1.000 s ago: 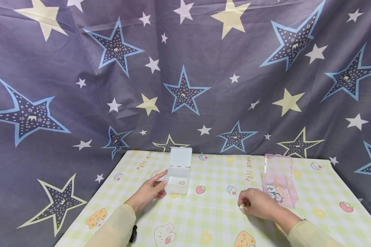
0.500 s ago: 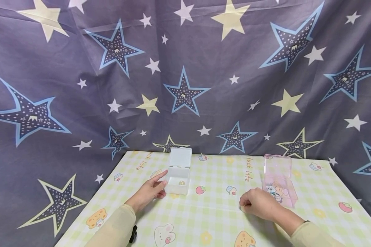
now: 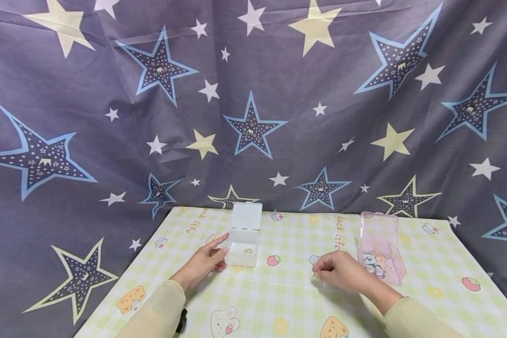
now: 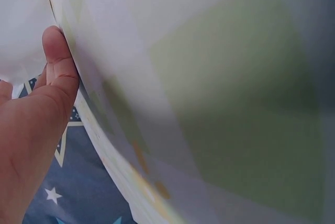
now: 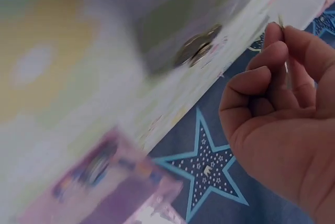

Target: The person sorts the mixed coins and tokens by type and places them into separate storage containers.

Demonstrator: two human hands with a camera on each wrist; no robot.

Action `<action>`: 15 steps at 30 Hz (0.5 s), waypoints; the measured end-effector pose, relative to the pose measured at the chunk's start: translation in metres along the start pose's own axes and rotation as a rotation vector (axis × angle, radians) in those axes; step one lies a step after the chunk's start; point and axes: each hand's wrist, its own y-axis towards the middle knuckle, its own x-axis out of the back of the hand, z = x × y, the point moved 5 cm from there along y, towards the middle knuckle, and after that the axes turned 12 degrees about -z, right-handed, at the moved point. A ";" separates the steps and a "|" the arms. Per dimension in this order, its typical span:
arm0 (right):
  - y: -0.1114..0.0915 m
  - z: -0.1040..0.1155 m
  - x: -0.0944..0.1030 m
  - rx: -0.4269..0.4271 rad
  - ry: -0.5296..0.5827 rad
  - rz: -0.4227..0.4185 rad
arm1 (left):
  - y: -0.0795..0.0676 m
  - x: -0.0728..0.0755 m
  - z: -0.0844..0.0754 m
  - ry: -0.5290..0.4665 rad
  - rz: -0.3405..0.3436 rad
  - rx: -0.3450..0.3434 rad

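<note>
My left hand (image 3: 203, 260) rests its fingers against the left side of a small white box (image 3: 241, 259). The box's hinged lid (image 3: 247, 216) stands raised, and a small gold-coloured piece (image 3: 248, 251) lies inside. Right of the middle of the table, my right hand (image 3: 342, 272) pinches a tiny gold-coloured piece (image 3: 315, 276) between thumb and fingertips. Only a thin sliver (image 5: 281, 22) of it shows in the right wrist view. There, a ring-like gold object (image 5: 199, 46) appears against the cloth; I cannot tell whether it lies there.
A see-through pink box (image 3: 393, 265) with a raised lid (image 3: 379, 227) and cartoon pictures stands right of my right hand. Green-and-white checked cloth (image 3: 274, 295) covers the table. Behind it hangs a dark star-patterned curtain (image 3: 279, 70).
My right hand has moved left and slightly away from me, carrying the gold-coloured piece. My left hand stays at the white box.
</note>
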 end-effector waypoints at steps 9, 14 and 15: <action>0.038 0.014 -0.023 -0.212 0.117 -0.104 | 0.000 -0.001 -0.001 -0.007 0.001 0.001; 0.056 0.025 -0.037 -0.271 0.242 -0.142 | 0.000 0.000 0.000 0.004 -0.004 -0.003; 0.059 0.027 -0.039 -0.275 0.257 -0.149 | 0.000 0.000 0.000 0.005 -0.003 -0.004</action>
